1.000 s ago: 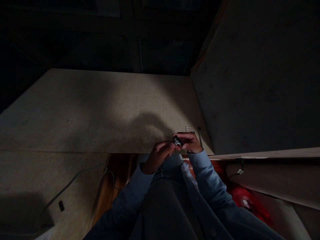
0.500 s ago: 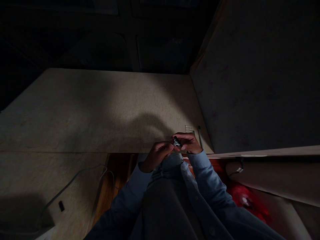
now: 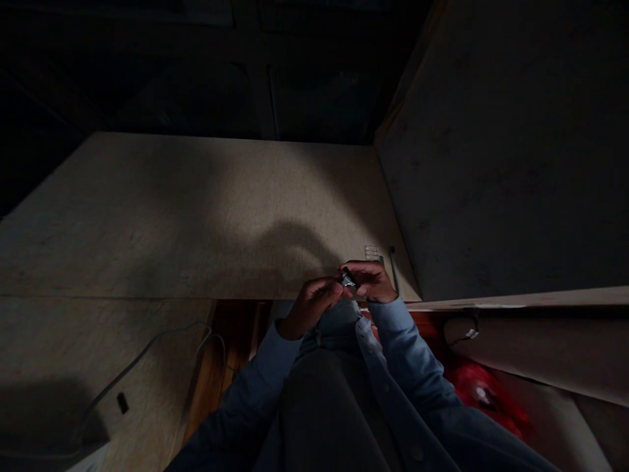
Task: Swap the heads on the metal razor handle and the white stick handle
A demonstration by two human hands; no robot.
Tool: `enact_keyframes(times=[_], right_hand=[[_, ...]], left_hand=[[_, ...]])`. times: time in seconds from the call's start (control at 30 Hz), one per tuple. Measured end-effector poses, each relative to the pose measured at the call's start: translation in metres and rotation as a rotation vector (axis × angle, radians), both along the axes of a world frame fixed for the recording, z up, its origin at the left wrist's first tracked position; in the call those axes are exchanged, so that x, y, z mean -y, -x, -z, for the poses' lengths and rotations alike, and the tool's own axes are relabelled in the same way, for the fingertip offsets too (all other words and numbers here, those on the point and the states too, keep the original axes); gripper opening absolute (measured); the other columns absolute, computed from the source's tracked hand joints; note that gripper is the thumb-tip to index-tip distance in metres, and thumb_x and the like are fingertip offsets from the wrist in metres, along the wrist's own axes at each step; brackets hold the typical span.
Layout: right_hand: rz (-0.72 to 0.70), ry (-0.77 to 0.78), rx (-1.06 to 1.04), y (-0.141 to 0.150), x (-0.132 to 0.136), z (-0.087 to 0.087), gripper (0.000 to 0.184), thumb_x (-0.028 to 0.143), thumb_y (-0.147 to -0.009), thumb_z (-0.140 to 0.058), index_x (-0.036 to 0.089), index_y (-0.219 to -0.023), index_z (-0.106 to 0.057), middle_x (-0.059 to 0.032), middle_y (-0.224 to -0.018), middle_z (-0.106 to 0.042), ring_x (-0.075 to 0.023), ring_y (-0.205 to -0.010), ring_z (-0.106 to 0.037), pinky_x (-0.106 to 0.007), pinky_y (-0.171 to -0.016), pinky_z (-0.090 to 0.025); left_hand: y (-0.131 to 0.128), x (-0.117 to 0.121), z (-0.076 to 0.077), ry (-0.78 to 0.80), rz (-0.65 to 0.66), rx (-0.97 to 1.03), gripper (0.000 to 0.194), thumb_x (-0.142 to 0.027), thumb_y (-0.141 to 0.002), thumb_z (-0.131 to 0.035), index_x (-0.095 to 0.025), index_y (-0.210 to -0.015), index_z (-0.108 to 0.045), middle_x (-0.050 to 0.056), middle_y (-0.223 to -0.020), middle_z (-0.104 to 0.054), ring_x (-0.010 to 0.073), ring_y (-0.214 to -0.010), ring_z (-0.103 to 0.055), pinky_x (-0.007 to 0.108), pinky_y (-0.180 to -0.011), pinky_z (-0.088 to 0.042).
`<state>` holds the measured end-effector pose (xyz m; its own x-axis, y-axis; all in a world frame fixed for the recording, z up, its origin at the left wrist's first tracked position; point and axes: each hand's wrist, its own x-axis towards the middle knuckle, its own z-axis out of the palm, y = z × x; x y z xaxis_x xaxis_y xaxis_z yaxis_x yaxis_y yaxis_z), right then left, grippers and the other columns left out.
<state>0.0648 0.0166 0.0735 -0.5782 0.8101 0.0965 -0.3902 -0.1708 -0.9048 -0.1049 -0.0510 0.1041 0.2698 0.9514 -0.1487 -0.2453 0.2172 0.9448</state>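
Both of my hands meet at the near edge of a pale board (image 3: 196,216), in dim light. My right hand (image 3: 372,283) is curled round a small dark object with a shiny metal part (image 3: 348,280). My left hand (image 3: 310,305) pinches the same small object from the left with its fingertips. What the object is cannot be made out. Both arms wear blue sleeves, and my lap lies just under the hands.
A second board (image 3: 491,151) stands tilted at the right. A small pale strip (image 3: 371,252) and a thin dark stick (image 3: 392,259) lie on the board beyond my right hand. A cable (image 3: 142,357) runs over the lower left panel. Something red (image 3: 476,390) lies at lower right.
Nothing notable has changed; both hands stay closed on the small object with only slight finger shifts.
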Motion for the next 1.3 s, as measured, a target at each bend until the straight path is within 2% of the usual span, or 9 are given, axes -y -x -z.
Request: enact_keyframes(times=[0.23,0.67,1.13,1.3], right_hand=[[0.029,-0.058,-0.01,0.002,-0.001,0.0,0.049,0.038,-0.056,-0.091,0.019,-0.099,-0.078,-0.0064,-0.083,-0.077,-0.0192,-0.066,-0.07,-0.031,-0.063,-0.057],[0.176,-0.062,-0.038,0.012,0.007,0.002,0.05,0.041,-0.054,-0.091,0.021,-0.098,-0.08,-0.0042,-0.08,-0.077,-0.019,-0.065,-0.07,-0.03,-0.061,-0.058],[0.233,-0.069,-0.107,0.017,0.014,0.009,0.047,0.035,-0.059,-0.09,0.023,-0.103,-0.078,-0.006,-0.089,-0.078,-0.0197,-0.071,-0.072,-0.029,-0.058,-0.06],[0.294,-0.078,-0.062,0.017,0.015,0.011,0.048,0.036,-0.056,-0.091,0.022,-0.1,-0.079,-0.0067,-0.089,-0.079,-0.0208,-0.074,-0.073,-0.033,-0.069,-0.061]], left_hand=[[0.0,0.0,-0.001,0.006,-0.014,0.0,0.053,-0.067,-0.079,-0.06,-0.015,-0.071,-0.061,-0.006,-0.052,-0.036,0.0073,-0.049,-0.028,0.024,-0.05,-0.022],[0.001,-0.001,0.003,-0.004,-0.049,-0.004,0.055,-0.069,-0.079,-0.059,-0.015,-0.066,-0.055,-0.005,-0.054,-0.038,0.0072,-0.049,-0.03,0.024,-0.049,-0.021],[0.004,-0.001,0.003,-0.031,-0.058,-0.048,0.054,-0.068,-0.08,-0.058,-0.015,-0.067,-0.056,-0.006,-0.053,-0.037,0.0073,-0.049,-0.03,0.024,-0.05,-0.022],[0.005,-0.001,0.005,-0.065,-0.047,-0.065,0.054,-0.067,-0.082,-0.056,-0.015,-0.069,-0.057,-0.006,-0.053,-0.037,0.0073,-0.05,-0.03,0.024,-0.05,-0.023]])
